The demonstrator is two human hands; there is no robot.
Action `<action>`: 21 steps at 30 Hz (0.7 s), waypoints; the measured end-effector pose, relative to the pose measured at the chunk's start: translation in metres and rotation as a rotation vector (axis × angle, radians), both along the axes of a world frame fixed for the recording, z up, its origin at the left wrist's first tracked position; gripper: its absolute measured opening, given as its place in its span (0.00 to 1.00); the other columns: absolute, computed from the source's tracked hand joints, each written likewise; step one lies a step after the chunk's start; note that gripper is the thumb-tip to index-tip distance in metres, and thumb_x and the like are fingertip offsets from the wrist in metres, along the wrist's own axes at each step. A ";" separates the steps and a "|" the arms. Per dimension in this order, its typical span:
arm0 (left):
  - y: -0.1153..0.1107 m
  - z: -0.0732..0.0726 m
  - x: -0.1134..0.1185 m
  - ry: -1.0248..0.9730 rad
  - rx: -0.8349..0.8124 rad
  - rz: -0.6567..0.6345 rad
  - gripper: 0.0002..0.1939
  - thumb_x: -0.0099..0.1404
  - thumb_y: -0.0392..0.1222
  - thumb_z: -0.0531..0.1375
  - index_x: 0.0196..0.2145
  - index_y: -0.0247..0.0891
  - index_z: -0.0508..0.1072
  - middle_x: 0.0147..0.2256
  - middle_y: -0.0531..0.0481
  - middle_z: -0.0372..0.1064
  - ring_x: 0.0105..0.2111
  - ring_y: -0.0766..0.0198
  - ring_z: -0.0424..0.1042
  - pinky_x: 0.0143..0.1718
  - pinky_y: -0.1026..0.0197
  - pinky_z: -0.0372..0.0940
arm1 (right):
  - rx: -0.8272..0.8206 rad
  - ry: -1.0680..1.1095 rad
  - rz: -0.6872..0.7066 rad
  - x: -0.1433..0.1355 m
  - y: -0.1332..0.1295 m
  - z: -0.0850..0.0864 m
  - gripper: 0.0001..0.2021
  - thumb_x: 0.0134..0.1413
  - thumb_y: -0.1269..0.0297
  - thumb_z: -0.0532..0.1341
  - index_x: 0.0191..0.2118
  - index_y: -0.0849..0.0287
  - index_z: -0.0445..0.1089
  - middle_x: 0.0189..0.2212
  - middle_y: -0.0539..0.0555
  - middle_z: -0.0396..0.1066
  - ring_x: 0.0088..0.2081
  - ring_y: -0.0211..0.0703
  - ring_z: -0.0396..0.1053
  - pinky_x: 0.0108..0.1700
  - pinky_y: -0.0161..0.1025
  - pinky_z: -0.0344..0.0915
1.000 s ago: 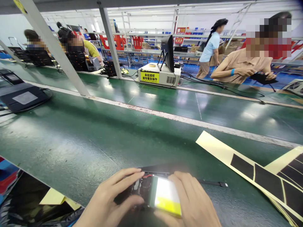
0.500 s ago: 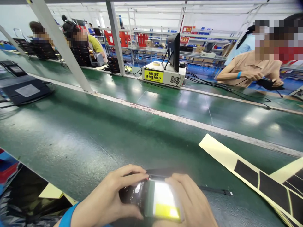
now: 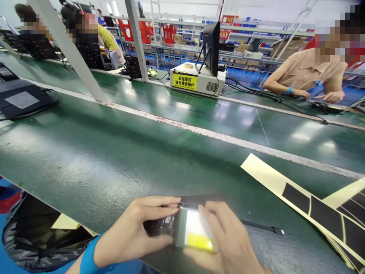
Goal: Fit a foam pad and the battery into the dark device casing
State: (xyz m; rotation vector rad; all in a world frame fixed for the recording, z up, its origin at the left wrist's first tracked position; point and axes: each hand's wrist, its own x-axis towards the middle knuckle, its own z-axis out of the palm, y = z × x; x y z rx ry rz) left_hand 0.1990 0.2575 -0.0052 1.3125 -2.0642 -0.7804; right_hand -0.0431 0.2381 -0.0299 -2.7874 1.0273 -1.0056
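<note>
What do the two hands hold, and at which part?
Both hold an opened device: the left hand grips its left end, the right hand its right end over the battery.

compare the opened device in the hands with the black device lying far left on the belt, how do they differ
The opened device is held between the left hand and right hand, while the black device lies alone on the green belt. The opened device shows a shiny battery with a yellow label and bare parts; the black device shows a closed dark cover with a grey panel. Both are flat and dark-framed.
</note>
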 end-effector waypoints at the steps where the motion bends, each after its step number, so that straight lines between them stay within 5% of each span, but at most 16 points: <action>1: 0.000 0.000 0.000 0.016 0.014 0.001 0.25 0.52 0.34 0.68 0.48 0.50 0.76 0.52 0.52 0.74 0.50 0.59 0.75 0.50 0.59 0.73 | 0.003 0.003 0.006 0.001 0.000 0.001 0.26 0.60 0.46 0.57 0.47 0.70 0.65 0.36 0.63 0.66 0.35 0.49 0.67 0.30 0.42 0.70; 6: 0.001 0.001 0.001 0.053 0.033 0.013 0.24 0.54 0.34 0.68 0.49 0.50 0.75 0.52 0.51 0.73 0.50 0.58 0.75 0.49 0.56 0.73 | 0.039 0.025 0.058 0.001 -0.004 0.009 0.25 0.61 0.49 0.58 0.49 0.71 0.65 0.39 0.64 0.67 0.38 0.50 0.66 0.34 0.44 0.70; 11: 0.005 -0.003 0.000 0.061 -0.031 0.038 0.21 0.57 0.34 0.66 0.48 0.46 0.76 0.52 0.47 0.73 0.50 0.55 0.75 0.49 0.53 0.74 | 0.036 0.047 0.103 0.002 -0.008 0.010 0.34 0.56 0.39 0.58 0.50 0.73 0.65 0.39 0.66 0.68 0.40 0.51 0.65 0.37 0.47 0.70; 16: 0.009 -0.009 -0.002 0.001 -0.079 0.054 0.21 0.60 0.35 0.65 0.51 0.47 0.74 0.54 0.48 0.71 0.51 0.57 0.74 0.50 0.53 0.74 | 0.039 0.093 0.136 0.001 -0.010 0.004 0.24 0.62 0.51 0.59 0.51 0.71 0.64 0.42 0.66 0.67 0.41 0.51 0.63 0.36 0.46 0.69; 21: 0.025 -0.003 0.003 -0.199 -0.109 0.063 0.24 0.65 0.41 0.61 0.58 0.49 0.66 0.59 0.50 0.66 0.55 0.59 0.70 0.55 0.54 0.70 | 0.091 0.062 0.136 -0.001 -0.009 -0.002 0.25 0.59 0.52 0.61 0.50 0.71 0.64 0.42 0.64 0.64 0.41 0.50 0.61 0.37 0.46 0.68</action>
